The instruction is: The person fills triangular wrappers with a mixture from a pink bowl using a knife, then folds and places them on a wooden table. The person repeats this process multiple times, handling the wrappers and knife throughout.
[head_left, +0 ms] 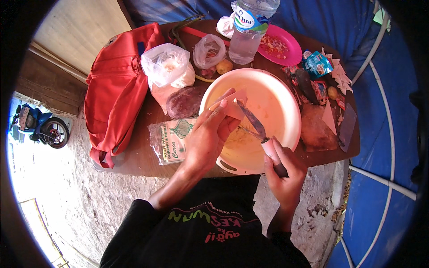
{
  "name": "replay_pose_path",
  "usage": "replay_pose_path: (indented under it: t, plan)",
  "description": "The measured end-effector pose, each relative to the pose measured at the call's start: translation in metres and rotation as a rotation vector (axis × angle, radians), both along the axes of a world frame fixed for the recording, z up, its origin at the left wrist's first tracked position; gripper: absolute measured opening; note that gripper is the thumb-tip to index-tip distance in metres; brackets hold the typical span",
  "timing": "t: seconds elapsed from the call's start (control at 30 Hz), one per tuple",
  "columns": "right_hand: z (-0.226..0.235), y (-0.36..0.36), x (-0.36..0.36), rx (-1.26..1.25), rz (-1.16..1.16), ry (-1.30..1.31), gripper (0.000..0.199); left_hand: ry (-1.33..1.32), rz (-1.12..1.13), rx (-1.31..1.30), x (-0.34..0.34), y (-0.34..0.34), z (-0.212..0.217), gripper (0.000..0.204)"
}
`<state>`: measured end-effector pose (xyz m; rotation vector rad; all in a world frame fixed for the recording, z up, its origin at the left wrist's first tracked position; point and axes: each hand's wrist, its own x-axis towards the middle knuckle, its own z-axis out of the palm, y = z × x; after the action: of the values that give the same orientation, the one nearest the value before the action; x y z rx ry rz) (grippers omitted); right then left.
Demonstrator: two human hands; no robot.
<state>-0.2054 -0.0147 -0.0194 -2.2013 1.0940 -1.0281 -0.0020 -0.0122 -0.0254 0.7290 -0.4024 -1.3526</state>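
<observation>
Over a large pale basin, my left hand pinches a thin, pale, square dough wrapper between thumb and fingers. My right hand is closed around the light handle of a knife. Its dark, smeared blade points up and left, the tip at the wrapper with a small pale dab there. Yellowish mixture lies in the bottom of the basin, partly hidden by my left hand and the knife. A clear packet of wrappers lies beside my left wrist.
A red bag covers the table's left end, near plastic bags of white contents. Behind the basin stand a large water bottle and a pink plate of chopped bits. Packets, including a blue sachet, crowd the right side.
</observation>
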Motion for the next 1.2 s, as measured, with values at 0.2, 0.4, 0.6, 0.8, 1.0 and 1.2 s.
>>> replay_pose_path:
  t: [0.2,0.4,0.6,0.8,1.0,1.2]
  plan:
    - [0.003,0.004,0.005,-0.008,-0.026,0.067,0.043,0.109,-0.026,-0.026,-0.006,0.001,0.006,0.047]
    - [0.013,0.006,0.0,-0.073,-0.003,0.165,0.047,0.167,0.008,-0.035,-0.007,-0.001,0.01,0.046]
    - [0.02,0.004,-0.016,-0.055,0.009,0.151,0.043,0.164,0.0,-0.03,-0.002,-0.005,0.005,0.046]
    - [0.027,0.003,-0.033,0.176,-0.164,-0.057,0.029,0.118,0.043,-0.101,0.016,-0.014,0.001,0.046]
    - [0.019,0.003,-0.018,0.446,-0.099,-0.152,0.022,0.078,-0.031,-0.018,-0.001,-0.007,0.004,0.046]
    - [0.017,-0.01,-0.002,0.09,-0.025,0.049,0.028,0.045,-0.062,-0.044,-0.01,-0.002,0.013,0.047]
